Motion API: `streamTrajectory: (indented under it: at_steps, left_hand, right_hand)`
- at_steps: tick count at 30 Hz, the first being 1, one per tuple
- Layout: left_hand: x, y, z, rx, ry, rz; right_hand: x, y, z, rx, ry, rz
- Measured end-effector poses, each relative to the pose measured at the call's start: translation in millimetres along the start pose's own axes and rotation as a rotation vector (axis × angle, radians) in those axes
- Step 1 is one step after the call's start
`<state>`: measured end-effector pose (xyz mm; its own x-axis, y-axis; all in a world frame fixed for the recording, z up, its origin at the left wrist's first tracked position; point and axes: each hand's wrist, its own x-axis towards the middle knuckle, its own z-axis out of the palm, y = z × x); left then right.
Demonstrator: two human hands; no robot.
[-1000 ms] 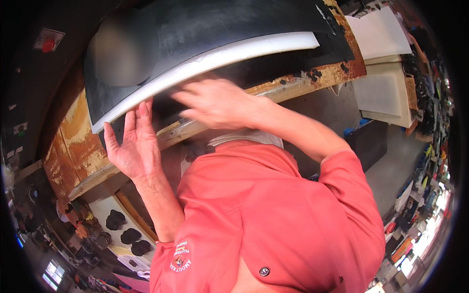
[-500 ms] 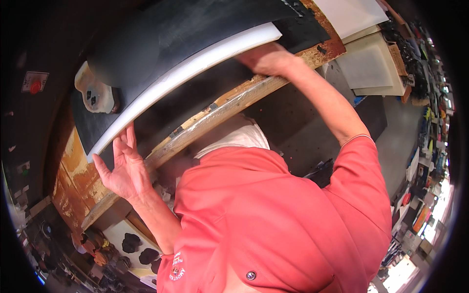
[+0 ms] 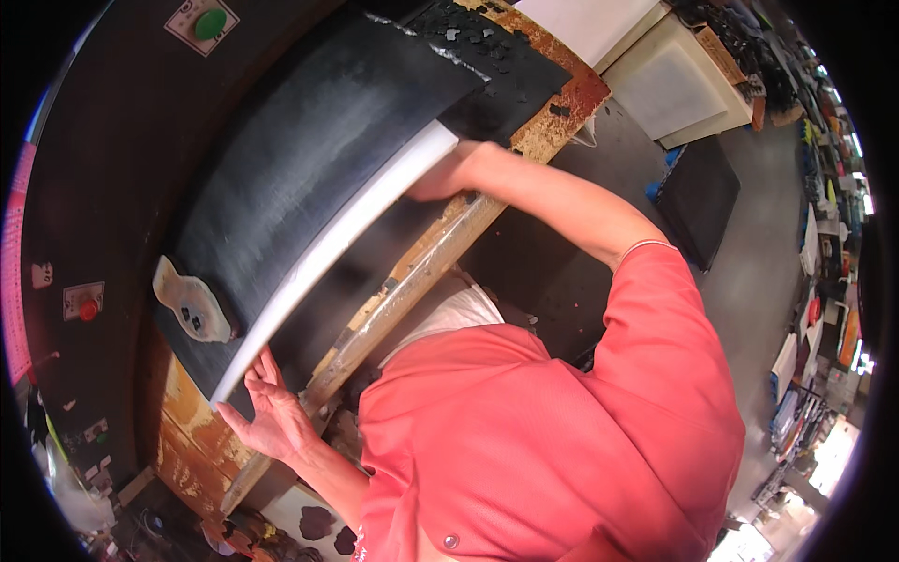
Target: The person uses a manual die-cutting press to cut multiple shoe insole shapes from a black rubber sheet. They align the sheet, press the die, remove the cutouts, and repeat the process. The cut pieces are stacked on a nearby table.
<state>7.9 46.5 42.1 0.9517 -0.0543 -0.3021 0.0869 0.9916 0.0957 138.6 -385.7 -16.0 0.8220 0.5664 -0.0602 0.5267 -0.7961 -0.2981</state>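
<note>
Holding a big dark sheet (image 3: pixel 318 159) by its white front edge, the person spreads both arms wide. The left hand (image 3: pixel 272 412) sits at the near-left corner, palm up, fingers (image 3: pixel 267 370) extended and pressed against the underside rather than curled round it. The right hand (image 3: pixel 440 178) is at the far-right end of the edge; whether its fingers are wrapped round it I cannot tell, as the sheet hides them. The sheet lies over a rusty, paint-stained tabletop (image 3: pixel 552 112), just beyond the fingers of both hands.

Since a second ago the right hand has slid from the middle of the edge out to the corner, and the left hand has dropped lower along its side. The sheet now looks flatter and further onto the tabletop, so it seems nearly seated. A pale scrap with holes (image 3: pixel 192 300) rests on the sheet above the left hand.
</note>
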Motion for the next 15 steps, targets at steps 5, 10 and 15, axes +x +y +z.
streamTrajectory:
  at_steps: [5,10,15]
  left_hand:
    - [0,4,1,-0.014,0.029,0.019]
    - [2,5,3,0.061,0.080,0.083]
    - [3,6,2,0.062,0.129,0.084]
  right_hand:
    - [-28,60,-26,-0.509,0.185,0.148]
    - [-24,29,-11,0.096,0.304,0.043]
    - [-23,96,-34,-0.042,0.255,0.304]
